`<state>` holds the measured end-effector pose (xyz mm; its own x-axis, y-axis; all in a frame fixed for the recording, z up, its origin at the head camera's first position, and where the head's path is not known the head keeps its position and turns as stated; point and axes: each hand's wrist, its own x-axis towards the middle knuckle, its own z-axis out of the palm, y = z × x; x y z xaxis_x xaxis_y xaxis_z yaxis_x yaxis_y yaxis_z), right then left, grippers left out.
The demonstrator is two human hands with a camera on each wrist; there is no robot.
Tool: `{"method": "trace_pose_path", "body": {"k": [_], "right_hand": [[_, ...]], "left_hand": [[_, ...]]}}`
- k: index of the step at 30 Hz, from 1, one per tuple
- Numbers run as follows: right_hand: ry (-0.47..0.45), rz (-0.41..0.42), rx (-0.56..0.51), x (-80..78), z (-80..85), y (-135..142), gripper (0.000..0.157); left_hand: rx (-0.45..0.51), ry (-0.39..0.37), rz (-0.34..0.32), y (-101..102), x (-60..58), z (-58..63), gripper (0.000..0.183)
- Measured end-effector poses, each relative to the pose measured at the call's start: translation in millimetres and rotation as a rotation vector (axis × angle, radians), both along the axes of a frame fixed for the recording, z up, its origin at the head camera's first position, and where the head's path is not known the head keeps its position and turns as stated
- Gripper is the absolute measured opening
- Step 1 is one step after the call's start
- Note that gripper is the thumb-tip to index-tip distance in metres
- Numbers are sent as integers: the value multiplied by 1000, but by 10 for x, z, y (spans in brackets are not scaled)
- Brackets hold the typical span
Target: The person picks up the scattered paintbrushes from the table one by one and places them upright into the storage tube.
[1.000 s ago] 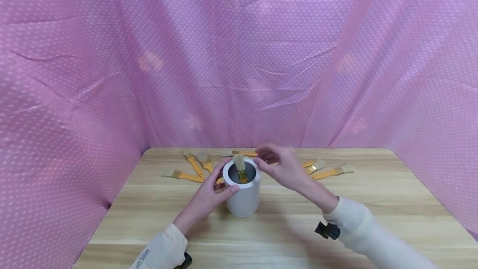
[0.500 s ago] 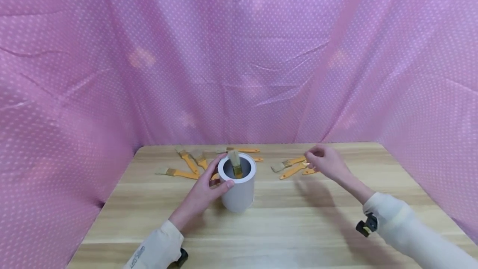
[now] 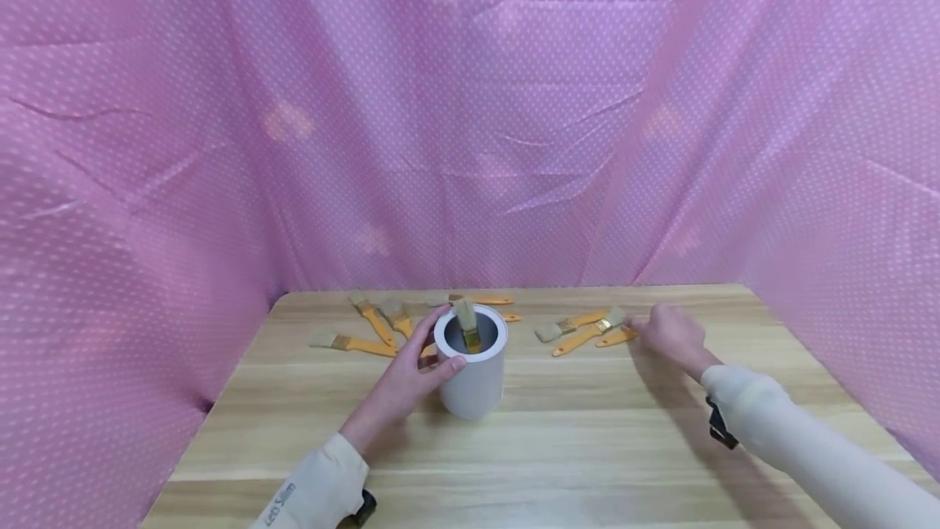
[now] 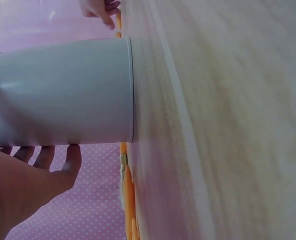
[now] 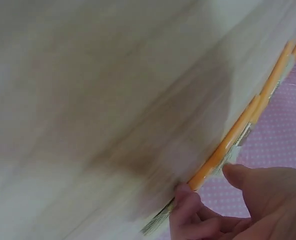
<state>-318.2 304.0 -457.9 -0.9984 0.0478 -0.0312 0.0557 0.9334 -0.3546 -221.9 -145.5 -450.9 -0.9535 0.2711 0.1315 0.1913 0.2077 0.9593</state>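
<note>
A pale grey cylindrical can (image 3: 473, 390) stands upright on the table, one paintbrush (image 3: 468, 329) leaning inside it with bristles up. My left hand (image 3: 404, 378) holds the can from its left side, thumb at the front of the rim and fingers along the wall (image 4: 43, 160). Over at the right, my right hand (image 3: 670, 337) reaches down to a paintbrush (image 3: 617, 338) with an orange handle lying on the table. Its bent fingers touch that brush around the ferrule, which they hide; the thumb (image 5: 238, 175) stands apart from them. Two other paintbrushes (image 3: 580, 340) lie just left of it.
Several more orange-handled paintbrushes (image 3: 376, 323) lie behind and left of the can, some partly hidden by it and the left hand. The wooden table (image 3: 573, 455) ends at a pink dotted cloth (image 3: 477, 145) behind and at the sides.
My right hand has moved from beside the can to the right, then lowered to a paintbrush on the table. The left hand has stayed on the can.
</note>
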Motion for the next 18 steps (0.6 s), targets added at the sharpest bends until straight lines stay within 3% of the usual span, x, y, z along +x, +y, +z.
{"method": "trace_pose_path", "body": {"k": [11, 18], "right_hand": [[0, 97, 14, -84, 67, 118, 30], [71, 187, -139, -70, -31, 235, 38]], "left_hand": [[-6, 25, 12, 32, 38, -18, 87], [-15, 19, 14, 37, 41, -5, 88]]}}
